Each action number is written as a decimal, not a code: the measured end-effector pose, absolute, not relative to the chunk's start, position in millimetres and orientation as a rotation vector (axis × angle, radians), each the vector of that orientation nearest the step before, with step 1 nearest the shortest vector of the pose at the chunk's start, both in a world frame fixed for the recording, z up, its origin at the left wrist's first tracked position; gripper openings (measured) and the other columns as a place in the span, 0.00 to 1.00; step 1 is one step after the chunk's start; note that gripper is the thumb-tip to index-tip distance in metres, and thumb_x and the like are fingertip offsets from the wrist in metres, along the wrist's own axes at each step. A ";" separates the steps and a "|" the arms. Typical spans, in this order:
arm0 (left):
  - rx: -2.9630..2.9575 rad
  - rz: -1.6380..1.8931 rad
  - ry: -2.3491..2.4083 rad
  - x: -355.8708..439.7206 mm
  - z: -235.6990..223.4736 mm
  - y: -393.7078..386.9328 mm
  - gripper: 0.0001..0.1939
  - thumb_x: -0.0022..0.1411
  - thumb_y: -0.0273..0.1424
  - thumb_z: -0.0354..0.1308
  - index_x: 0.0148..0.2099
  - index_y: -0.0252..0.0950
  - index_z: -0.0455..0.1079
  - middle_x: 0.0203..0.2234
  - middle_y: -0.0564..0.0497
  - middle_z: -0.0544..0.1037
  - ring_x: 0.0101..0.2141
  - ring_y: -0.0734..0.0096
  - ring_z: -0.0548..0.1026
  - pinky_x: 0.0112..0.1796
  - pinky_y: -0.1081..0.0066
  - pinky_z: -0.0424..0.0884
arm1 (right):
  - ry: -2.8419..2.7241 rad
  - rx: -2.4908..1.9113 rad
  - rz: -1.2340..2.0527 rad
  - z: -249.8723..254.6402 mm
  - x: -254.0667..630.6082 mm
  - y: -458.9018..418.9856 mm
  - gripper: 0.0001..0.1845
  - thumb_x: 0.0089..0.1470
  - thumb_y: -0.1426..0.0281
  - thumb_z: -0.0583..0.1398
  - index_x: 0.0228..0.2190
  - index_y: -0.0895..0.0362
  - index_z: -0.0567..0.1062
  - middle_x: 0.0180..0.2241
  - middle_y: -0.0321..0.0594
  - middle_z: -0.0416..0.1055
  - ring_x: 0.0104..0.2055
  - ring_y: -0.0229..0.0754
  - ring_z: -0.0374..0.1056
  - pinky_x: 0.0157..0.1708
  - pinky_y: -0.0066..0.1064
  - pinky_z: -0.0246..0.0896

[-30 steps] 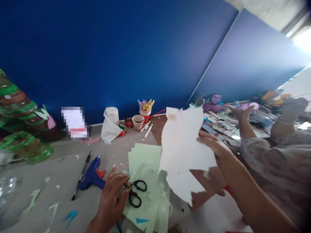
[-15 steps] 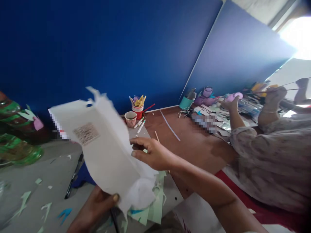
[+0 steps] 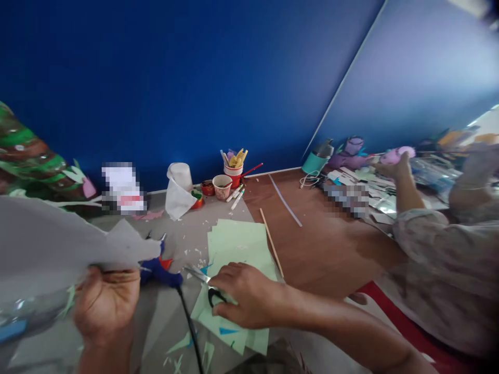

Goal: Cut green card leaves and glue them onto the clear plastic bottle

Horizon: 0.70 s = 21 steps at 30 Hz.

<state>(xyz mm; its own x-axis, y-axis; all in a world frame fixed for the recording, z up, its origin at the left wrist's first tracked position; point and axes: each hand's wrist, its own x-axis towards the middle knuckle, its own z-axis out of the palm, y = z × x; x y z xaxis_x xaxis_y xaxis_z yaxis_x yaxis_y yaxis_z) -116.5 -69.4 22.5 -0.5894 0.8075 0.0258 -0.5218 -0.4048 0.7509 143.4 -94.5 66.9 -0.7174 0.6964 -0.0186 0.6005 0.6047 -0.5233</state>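
My left hand [image 3: 107,304] grips the lower edge of a large white sheet of paper [image 3: 58,244] with a ragged, torn-looking border, held up at the left. On the light green sheets [image 3: 237,239], my right hand [image 3: 249,298] is closed around the handles of a pair of scissors [image 3: 198,274]. Its blades point left, and a black handle loop shows by the thumb. Between the two hands lies a blue glue gun [image 3: 161,272] with an orange part, its black cord running down toward me.
A wooden stick [image 3: 272,242] lies beside the green sheets. Behind are a crumpled white paper [image 3: 180,189], a paper cup [image 3: 222,188], markers [image 3: 237,198] and a red-and-white cup [image 3: 233,175]. A teal container [image 3: 314,161] stands farther right. Another person's hand [image 3: 401,169] holds something pink.
The white paper has swung left and down in my left hand, uncovering the glue gun and green sheets. My right hand has left the paper, moved down, and taken hold of the scissors.
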 end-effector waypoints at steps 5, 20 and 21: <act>0.595 2.085 0.874 -117.3 25.1 -67.0 0.04 0.54 0.32 0.61 0.33 0.39 0.70 0.41 0.54 0.79 0.49 0.68 0.72 0.49 0.66 0.70 | -2.842 -1.119 0.496 44.4 81.0 -92.1 0.23 0.54 0.54 0.57 0.40 0.61 0.73 0.37 0.50 0.74 0.38 0.50 0.72 0.35 0.39 0.67; 0.645 2.137 0.864 -119.7 26.9 -70.9 0.08 0.52 0.36 0.64 0.31 0.39 0.68 0.39 0.53 0.79 0.48 0.64 0.72 0.51 0.55 0.67 | -2.773 -1.190 0.210 15.7 2.7 -64.5 0.25 0.54 0.73 0.55 0.52 0.70 0.60 0.38 0.54 0.73 0.38 0.47 0.72 0.37 0.40 0.64; 0.645 2.136 0.867 -120.5 27.3 -71.2 0.09 0.52 0.37 0.63 0.32 0.39 0.69 0.39 0.52 0.79 0.48 0.63 0.72 0.51 0.55 0.66 | -2.756 -1.156 0.207 18.0 5.5 -64.4 0.24 0.54 0.73 0.54 0.51 0.69 0.60 0.38 0.53 0.73 0.38 0.47 0.72 0.37 0.40 0.63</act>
